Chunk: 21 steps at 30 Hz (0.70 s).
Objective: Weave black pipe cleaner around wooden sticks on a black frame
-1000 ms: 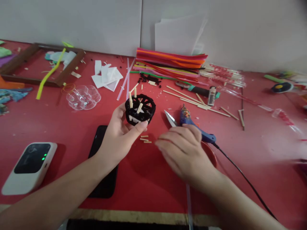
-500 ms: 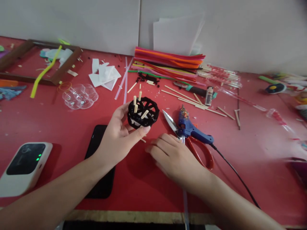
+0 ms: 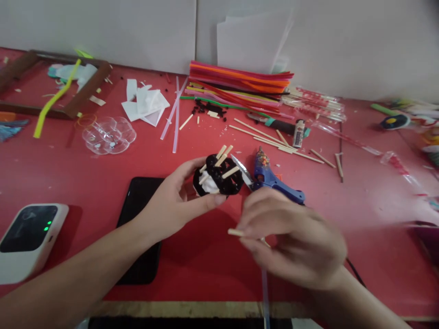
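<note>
L hand point(image 3: 176, 196), left of the glue gun point(image 3: 270, 179), grips a small black frame point(image 3: 225, 183) w/ white padding point(image 3: 208, 183) showing at its side, thumb along the near edge, fingers round the far side. The frame is held tilted, approx. level w/ the gun's body and near it. R hand point(image 3: 295, 242), on the person's side of the gun, pinches a short stick point(image 3: 235, 232) b/w thumb and fingertips; hand slightly blurred, so whether its other fingers hold anything can't be told.

Work looks part-done: at least four pale pegs point(image 3: 230, 172) jut from the frame. The pinched one is apart from it, not yet on. No. of pcs left to add can't be judged; how firmly the pegs sit, ditto.

Supplies, all rel. to the gun: a pointed metal blade point(image 3: 244, 172) just left, its tip close by the frame; long uncut sticks point(image 3: 259, 140) behind; a bundle of fuzzy stems point(image 3: 240, 80) farther back, to the left; a black phone point(image 3: 137, 246) well left, toward the person; a clear glue stick point(image 3: 265, 292) on the person's side, nr. the tbl. edge.
</note>
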Each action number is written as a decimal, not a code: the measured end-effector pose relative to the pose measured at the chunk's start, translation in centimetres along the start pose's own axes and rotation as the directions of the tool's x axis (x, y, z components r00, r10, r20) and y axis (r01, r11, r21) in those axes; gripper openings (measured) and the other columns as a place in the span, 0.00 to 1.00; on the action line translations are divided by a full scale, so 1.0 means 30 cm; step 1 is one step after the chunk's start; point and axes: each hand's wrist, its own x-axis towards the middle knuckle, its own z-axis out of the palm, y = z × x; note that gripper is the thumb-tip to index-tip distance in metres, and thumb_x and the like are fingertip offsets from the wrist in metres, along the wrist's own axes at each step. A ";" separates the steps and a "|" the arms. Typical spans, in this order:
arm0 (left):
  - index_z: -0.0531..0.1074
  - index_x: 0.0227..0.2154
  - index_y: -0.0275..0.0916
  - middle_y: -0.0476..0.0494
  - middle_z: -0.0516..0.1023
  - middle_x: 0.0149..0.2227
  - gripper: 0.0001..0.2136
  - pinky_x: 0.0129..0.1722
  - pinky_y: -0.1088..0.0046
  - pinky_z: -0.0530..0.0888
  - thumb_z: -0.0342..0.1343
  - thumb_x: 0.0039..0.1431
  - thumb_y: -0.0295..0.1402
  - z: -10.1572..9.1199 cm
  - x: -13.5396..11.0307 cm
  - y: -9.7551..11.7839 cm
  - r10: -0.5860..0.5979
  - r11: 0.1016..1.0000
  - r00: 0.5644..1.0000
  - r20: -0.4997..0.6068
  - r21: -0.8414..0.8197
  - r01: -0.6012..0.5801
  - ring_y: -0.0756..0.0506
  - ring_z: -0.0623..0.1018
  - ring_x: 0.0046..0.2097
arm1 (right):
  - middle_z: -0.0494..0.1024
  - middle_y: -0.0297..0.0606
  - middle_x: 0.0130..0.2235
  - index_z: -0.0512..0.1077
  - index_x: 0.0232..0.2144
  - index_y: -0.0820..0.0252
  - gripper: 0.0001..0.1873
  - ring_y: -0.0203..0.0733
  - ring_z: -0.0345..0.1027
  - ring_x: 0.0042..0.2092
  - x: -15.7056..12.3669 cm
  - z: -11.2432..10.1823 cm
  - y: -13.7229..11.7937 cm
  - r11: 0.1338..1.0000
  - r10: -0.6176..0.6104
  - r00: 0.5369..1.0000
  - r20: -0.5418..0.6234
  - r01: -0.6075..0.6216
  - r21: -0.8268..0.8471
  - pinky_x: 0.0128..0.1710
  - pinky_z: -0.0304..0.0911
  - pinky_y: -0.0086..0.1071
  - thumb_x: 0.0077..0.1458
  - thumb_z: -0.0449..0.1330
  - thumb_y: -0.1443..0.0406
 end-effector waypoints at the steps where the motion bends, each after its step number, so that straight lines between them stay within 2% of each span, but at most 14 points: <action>1: 0.73 0.56 0.44 0.43 0.80 0.58 0.30 0.59 0.60 0.78 0.76 0.50 0.35 0.000 -0.001 -0.001 -0.015 1.000 0.999 0.029 -0.010 0.015 0.39 0.81 0.57 | 0.83 0.35 0.35 0.76 0.41 0.59 0.14 0.38 0.77 0.37 -0.003 -0.012 0.004 1.000 0.011 0.998 -0.067 -0.011 0.005 0.43 0.73 0.38 0.55 0.66 0.78; 4: 0.73 0.56 0.45 0.44 0.81 0.57 0.30 0.57 0.59 0.79 0.76 0.50 0.34 -0.001 -0.005 -0.003 -0.043 0.999 0.997 0.062 -0.026 0.044 0.39 0.81 0.56 | 0.84 0.34 0.38 0.78 0.42 0.55 0.16 0.40 0.78 0.43 -0.014 -0.028 0.022 0.996 0.068 0.966 -0.248 -0.081 -0.041 0.47 0.73 0.39 0.55 0.67 0.78; 7: 0.73 0.56 0.45 0.44 0.82 0.57 0.30 0.56 0.58 0.80 0.76 0.50 0.33 -0.002 -0.008 -0.004 -0.046 0.998 0.996 0.079 -0.036 0.049 0.38 0.81 0.57 | 0.84 0.31 0.37 0.79 0.40 0.53 0.15 0.38 0.78 0.42 -0.019 -0.020 0.033 0.985 0.143 0.921 -0.361 -0.167 -0.036 0.46 0.74 0.36 0.56 0.68 0.77; 10: 0.73 0.56 0.46 0.43 0.82 0.57 0.30 0.55 0.56 0.81 0.75 0.50 0.32 -0.001 -0.012 -0.005 -0.042 0.999 0.996 0.078 -0.030 0.045 0.37 0.81 0.57 | 0.84 0.32 0.37 0.80 0.41 0.52 0.15 0.38 0.78 0.40 -0.019 -0.009 0.031 0.980 0.177 0.914 -0.364 -0.197 -0.019 0.43 0.74 0.37 0.56 0.68 0.77; 15: 0.74 0.55 0.48 0.42 0.82 0.56 0.29 0.54 0.54 0.82 0.75 0.50 0.32 -0.002 -0.018 -0.011 -0.013 1.000 0.996 0.092 -0.026 0.015 0.37 0.82 0.56 | 0.84 0.32 0.36 0.80 0.43 0.51 0.18 0.40 0.77 0.39 -0.019 -0.008 0.025 0.986 0.148 0.929 -0.339 -0.167 -0.028 0.42 0.73 0.40 0.57 0.66 0.78; 21: 0.74 0.57 0.48 0.43 0.81 0.58 0.29 0.56 0.54 0.81 0.75 0.51 0.31 -0.002 -0.020 -0.013 -0.011 1.000 0.995 0.103 -0.016 0.013 0.37 0.81 0.58 | 0.84 0.33 0.36 0.81 0.44 0.51 0.19 0.40 0.77 0.38 -0.020 -0.004 0.023 0.989 0.112 0.933 -0.343 -0.140 -0.058 0.42 0.74 0.40 0.56 0.66 0.78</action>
